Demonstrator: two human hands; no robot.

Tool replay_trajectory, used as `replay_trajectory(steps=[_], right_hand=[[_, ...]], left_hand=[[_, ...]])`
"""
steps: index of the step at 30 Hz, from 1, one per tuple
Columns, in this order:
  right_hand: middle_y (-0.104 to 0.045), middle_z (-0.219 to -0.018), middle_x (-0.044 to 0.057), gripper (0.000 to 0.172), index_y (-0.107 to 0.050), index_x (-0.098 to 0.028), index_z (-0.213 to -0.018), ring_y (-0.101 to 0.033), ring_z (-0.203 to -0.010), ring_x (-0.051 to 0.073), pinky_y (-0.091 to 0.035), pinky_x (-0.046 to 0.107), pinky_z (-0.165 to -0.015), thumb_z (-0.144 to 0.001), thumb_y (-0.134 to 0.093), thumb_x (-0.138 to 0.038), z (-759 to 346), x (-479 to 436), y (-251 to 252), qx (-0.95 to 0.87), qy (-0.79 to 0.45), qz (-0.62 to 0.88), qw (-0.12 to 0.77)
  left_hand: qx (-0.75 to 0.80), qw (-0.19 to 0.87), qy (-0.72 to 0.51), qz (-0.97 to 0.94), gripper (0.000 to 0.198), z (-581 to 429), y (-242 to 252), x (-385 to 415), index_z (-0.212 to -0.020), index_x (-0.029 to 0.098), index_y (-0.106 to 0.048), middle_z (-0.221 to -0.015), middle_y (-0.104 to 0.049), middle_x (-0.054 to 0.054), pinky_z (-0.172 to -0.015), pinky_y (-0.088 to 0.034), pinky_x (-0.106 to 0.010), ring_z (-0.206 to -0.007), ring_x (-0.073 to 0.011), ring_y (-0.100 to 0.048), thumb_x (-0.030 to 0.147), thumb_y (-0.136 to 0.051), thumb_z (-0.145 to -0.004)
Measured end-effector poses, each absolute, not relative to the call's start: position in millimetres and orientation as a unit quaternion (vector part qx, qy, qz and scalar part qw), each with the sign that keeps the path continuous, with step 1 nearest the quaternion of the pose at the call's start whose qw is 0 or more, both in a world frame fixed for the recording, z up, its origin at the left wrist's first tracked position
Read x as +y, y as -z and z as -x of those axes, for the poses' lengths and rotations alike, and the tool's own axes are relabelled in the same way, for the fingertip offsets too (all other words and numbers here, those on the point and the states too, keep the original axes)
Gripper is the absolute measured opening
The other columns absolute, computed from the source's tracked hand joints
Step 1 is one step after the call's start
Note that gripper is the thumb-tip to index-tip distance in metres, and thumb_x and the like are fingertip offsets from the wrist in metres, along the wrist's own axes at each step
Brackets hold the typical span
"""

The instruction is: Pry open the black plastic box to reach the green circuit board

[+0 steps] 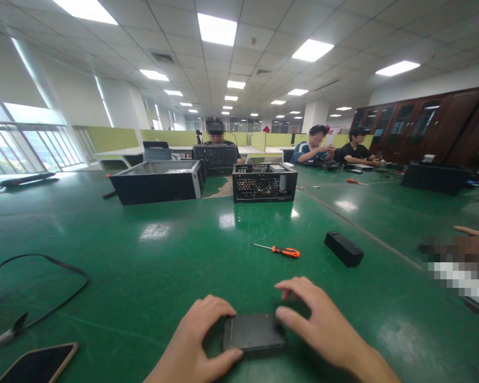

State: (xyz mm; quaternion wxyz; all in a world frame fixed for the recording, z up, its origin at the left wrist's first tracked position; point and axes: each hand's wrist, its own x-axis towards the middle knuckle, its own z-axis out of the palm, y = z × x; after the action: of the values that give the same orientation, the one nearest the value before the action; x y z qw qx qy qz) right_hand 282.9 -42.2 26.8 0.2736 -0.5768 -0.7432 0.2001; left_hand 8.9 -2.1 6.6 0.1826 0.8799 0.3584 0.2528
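Observation:
A flat black rectangular box (255, 331) lies on the green table right in front of me; I cannot tell its kind. My left hand (201, 335) grips its left end, thumb at the near corner and fingers at the far one. At the box's right end is my right hand (315, 319), its thumb and fingers spread apart. The thumb tip overlaps the box's edge; whether it touches is unclear. Beyond the hands lies a screwdriver (286, 251) with an orange and black handle. A second black oblong box (344, 248) sits to its right.
Farther back stand an open computer case (157, 183) and a smaller perforated metal case (264, 183). A phone (40, 364) and a black cable (64, 260) lie at the left. Another person's hand (477, 231) reaches in at the right. Several people sit across the table.

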Motion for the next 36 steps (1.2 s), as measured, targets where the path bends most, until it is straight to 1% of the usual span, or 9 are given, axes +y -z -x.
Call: replay_trajectory(steps=[3,6,8,10,13,18,25,32,36], right_hand=[[-0.060,-0.096,0.006,0.033,-0.063,-0.020,-0.103,-0.053,-0.092,0.024,-0.041,0.040,-0.083,-0.087,-0.057,-0.049,-313.3,-43.2,-17.0,-0.681,-0.100,0.676,0.261],[-0.060,-0.098,0.006,0.028,-0.063,-0.022,-0.101,-0.054,-0.092,0.025,-0.042,0.040,-0.082,-0.084,-0.062,-0.044,-336.8,-46.0,-1.2,-0.696,-0.105,0.677,0.218],[-0.061,-0.093,0.005,0.021,-0.063,-0.022,-0.094,-0.055,-0.087,0.023,-0.043,0.037,-0.078,-0.090,-0.053,-0.041,-346.2,-49.3,7.3,-0.707,-0.141,0.654,0.229],[-0.062,-0.090,0.004,0.027,-0.063,-0.022,-0.095,-0.057,-0.083,0.021,-0.043,0.034,-0.077,-0.095,-0.045,-0.042,-352.5,-53.5,11.0,-0.693,-0.185,0.639,0.276],[-0.063,-0.087,0.002,0.037,-0.065,-0.022,-0.104,-0.057,-0.084,0.020,-0.043,0.031,-0.078,-0.096,-0.043,-0.051,-358.1,-61.1,7.6,-0.644,-0.256,0.628,0.354],[-0.065,-0.081,0.001,0.037,-0.074,-0.023,-0.091,-0.057,-0.077,0.018,-0.041,0.029,-0.070,-0.092,-0.052,-0.052,-353.9,-70.5,-8.4,-0.683,-0.363,0.560,0.296],[-0.065,-0.079,0.002,0.030,-0.076,-0.024,-0.091,-0.058,-0.074,0.017,-0.039,0.029,-0.066,-0.091,-0.056,-0.046,-341.9,-66.1,-15.2,-0.722,-0.328,0.545,0.273],[-0.065,-0.076,0.001,0.022,-0.076,-0.024,-0.091,-0.058,-0.076,0.016,-0.039,0.029,-0.070,-0.091,-0.057,-0.037,-324.9,-53.8,-23.6,-0.765,-0.269,0.515,0.277],[-0.062,-0.072,0.000,0.012,-0.075,-0.021,-0.083,-0.054,-0.070,0.015,-0.036,0.028,-0.067,-0.079,-0.065,-0.028,-316.6,-42.7,-20.6,-0.731,-0.284,0.524,0.332]], left_hand=[[0.367,0.165,-0.252,-0.880,0.042,-11.7,-4.5,-3.0,-0.110,0.024,-0.060,-0.109,-0.065,-0.007,-0.090,-0.048,-0.044,-0.100,-0.0275,-0.060,0.039,-0.074,-0.074],[0.345,0.136,-0.272,-0.888,0.059,-16.9,-1.9,-2.2,-0.124,0.027,-0.056,-0.116,-0.063,-0.008,-0.089,-0.048,-0.044,-0.104,-0.0293,-0.059,0.046,-0.076,-0.073],[0.333,0.128,-0.274,-0.893,0.050,-21.4,-1.7,-1.7,-0.120,0.026,-0.058,-0.112,-0.064,-0.007,-0.084,-0.050,-0.040,-0.099,-0.0273,-0.061,0.047,-0.073,-0.077],[0.326,0.125,-0.267,-0.898,0.037,-25.2,-3.0,-1.8,-0.112,0.024,-0.062,-0.106,-0.066,-0.007,-0.080,-0.050,-0.037,-0.093,-0.0251,-0.062,0.047,-0.068,-0.083],[0.314,0.104,-0.264,-0.906,0.032,-28.1,-5.6,-2.5,-0.108,0.022,-0.063,-0.101,-0.067,-0.007,-0.077,-0.048,-0.036,-0.089,-0.0238,-0.061,0.046,-0.063,-0.087],[0.292,0.070,-0.265,-0.916,0.030,-28.2,-4.6,0.0,-0.109,0.020,-0.062,-0.099,-0.067,-0.007,-0.071,-0.045,-0.035,-0.084,-0.0233,-0.060,0.043,-0.060,-0.090],[0.284,0.061,-0.290,-0.912,0.030,-30.2,0.8,5.9,-0.109,0.019,-0.061,-0.098,-0.066,-0.007,-0.070,-0.045,-0.034,-0.083,-0.0223,-0.059,0.044,-0.055,-0.093],[0.274,0.080,-0.307,-0.908,0.030,-28.5,4.4,5.9,-0.107,0.019,-0.061,-0.096,-0.066,-0.007,-0.069,-0.049,-0.032,-0.081,-0.0213,-0.061,0.045,-0.057,-0.092],[0.247,0.123,-0.315,-0.908,0.033,-37.4,5.9,11.0,-0.107,0.019,-0.060,-0.096,-0.065,-0.008,-0.072,-0.050,-0.032,-0.083,-0.0213,-0.061,0.047,-0.059,-0.090]])
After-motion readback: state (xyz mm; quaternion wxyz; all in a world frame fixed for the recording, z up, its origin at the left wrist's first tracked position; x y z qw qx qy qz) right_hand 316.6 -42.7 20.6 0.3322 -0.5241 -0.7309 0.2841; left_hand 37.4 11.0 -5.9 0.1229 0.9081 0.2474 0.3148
